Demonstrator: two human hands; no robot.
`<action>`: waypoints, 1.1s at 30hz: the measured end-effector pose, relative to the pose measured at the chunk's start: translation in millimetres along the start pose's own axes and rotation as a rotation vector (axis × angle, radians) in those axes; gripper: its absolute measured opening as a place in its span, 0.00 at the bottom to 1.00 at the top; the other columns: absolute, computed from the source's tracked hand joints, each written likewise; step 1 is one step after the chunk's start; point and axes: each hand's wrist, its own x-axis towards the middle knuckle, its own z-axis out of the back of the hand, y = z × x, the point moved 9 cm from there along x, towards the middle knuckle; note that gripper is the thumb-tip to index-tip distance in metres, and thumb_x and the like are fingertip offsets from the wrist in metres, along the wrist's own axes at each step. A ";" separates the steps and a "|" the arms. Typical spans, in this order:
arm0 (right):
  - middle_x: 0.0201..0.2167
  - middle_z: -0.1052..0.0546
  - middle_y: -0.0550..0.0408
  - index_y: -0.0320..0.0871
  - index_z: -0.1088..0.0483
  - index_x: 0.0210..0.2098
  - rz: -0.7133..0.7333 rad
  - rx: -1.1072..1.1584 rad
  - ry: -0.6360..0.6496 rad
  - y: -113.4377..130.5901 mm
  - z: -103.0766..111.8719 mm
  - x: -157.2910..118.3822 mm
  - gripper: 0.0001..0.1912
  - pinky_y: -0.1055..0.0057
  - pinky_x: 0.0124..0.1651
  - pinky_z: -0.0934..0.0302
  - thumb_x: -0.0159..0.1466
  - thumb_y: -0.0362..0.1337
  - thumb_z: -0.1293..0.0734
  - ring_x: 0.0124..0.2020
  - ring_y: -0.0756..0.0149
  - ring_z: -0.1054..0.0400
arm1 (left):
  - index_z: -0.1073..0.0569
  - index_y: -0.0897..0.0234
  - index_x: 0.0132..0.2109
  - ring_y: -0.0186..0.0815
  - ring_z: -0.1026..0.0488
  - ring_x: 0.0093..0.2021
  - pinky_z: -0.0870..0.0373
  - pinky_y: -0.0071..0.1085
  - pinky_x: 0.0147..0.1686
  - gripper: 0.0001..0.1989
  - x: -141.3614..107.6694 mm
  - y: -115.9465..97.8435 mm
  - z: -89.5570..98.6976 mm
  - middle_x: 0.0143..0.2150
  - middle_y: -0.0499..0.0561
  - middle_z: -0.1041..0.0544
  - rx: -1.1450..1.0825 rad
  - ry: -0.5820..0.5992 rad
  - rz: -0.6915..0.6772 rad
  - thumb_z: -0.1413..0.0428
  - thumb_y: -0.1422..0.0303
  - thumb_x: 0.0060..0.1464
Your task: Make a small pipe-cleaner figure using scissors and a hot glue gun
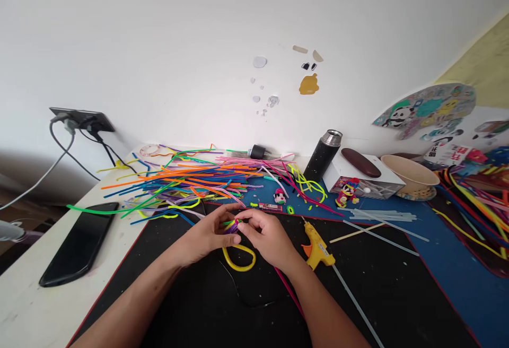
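Observation:
Above the black mat, my left hand (212, 231) is closed around a small twisted bundle of pipe cleaners (230, 227) in purple, green and yellow. My right hand (260, 228) pinches its magenta end between thumb and fingertips. Much of the bundle is hidden by my fingers. A yellow pipe cleaner loop (240, 269) shows just below both hands; whether it joins the bundle I cannot tell. From beneath my right forearm runs a magenta pipe cleaner (290, 290). To the right lies a yellow glue gun (318, 247) with an orange trigger.
Loose pipe cleaners (178, 178) pile up behind my hands. A phone (81, 244) lies left. Clear glue sticks (382, 215), a black flask (324, 154), a white box (368, 178) and a beige bowl (411, 175) stand or lie right. Small pipe-cleaner figures (347, 194) sit near the box.

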 end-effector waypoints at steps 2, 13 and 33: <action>0.23 0.32 0.62 0.45 0.22 0.48 0.003 -0.030 -0.010 -0.3 0.6 0.0 0.11 0.71 0.28 0.48 0.69 0.40 0.33 0.24 0.69 0.40 | 0.26 0.57 0.62 0.48 0.28 0.60 0.33 0.41 0.59 0.34 1.5 -0.2 -0.4 0.60 0.58 0.23 0.015 0.009 -0.005 0.28 0.68 0.48; 0.27 0.25 0.59 0.45 0.23 0.48 -0.007 0.030 -0.023 -0.7 2.5 0.5 0.11 0.71 0.31 0.42 0.70 0.41 0.33 0.28 0.67 0.32 | 0.21 0.62 0.60 0.37 0.28 0.34 0.31 0.31 0.33 0.28 2.3 -0.7 4.0 0.43 0.54 0.18 0.132 -0.076 0.002 0.31 0.62 0.53; 0.23 0.31 0.61 0.44 0.23 0.46 -0.030 -0.033 -0.051 -5.4 6.0 3.3 0.10 0.71 0.28 0.48 0.69 0.40 0.34 0.24 0.68 0.40 | 0.21 0.57 0.58 0.52 0.25 0.57 0.34 0.41 0.58 0.18 -2.4 -11.1 4.1 0.57 0.56 0.19 0.594 -0.207 -0.140 0.41 0.60 0.63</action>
